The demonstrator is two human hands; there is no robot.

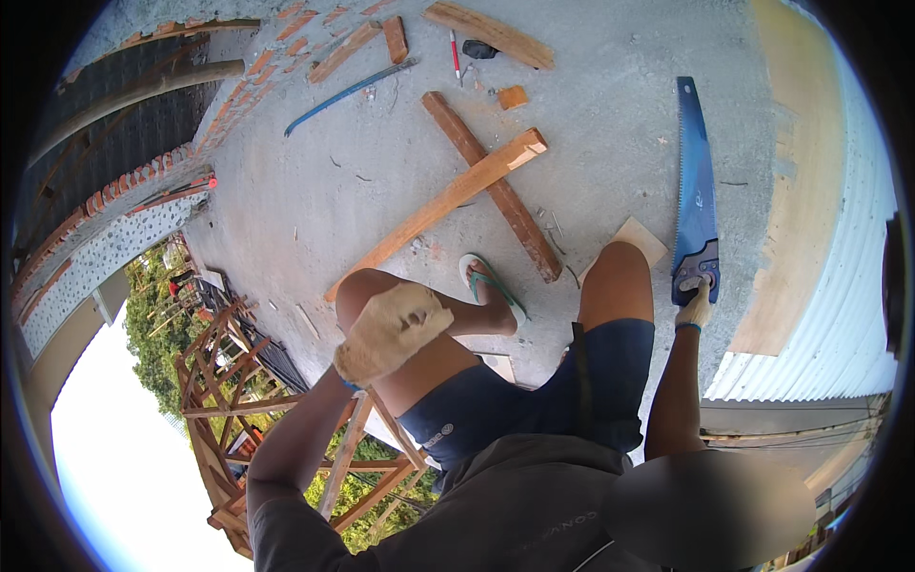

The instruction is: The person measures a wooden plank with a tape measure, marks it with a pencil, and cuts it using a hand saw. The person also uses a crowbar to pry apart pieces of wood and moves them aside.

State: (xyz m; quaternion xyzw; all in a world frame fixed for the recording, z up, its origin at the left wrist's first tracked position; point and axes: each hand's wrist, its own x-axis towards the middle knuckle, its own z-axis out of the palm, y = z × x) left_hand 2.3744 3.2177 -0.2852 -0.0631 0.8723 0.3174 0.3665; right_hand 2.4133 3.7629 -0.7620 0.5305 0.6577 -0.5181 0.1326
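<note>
My right hand (pixel 696 307), in a pale work glove, is closed round the dark handle of a hand saw (pixel 696 186). The saw's blue blade points away from me, with its toothed edge to the left. My left hand (pixel 394 332), in a stained pale glove, lies across my left knee with no tool visible in it. Beyond my left knee, a long wooden beam (pixel 448 208) slants away to the right. It rests across a second, darker beam (pixel 491 181) on the concrete floor. My left foot, in a flip-flop (pixel 493 286), stands beside them.
Farther off lie a blue pry bar (pixel 348 97), a red pencil-like stick (pixel 455 55), a dark lump (pixel 479 50) and wood offcuts (pixel 491 33). A low brick wall (pixel 124 191) edges the left. Wooden framing (pixel 224 410) stands lower left; corrugated sheeting (pixel 810 324) lies right.
</note>
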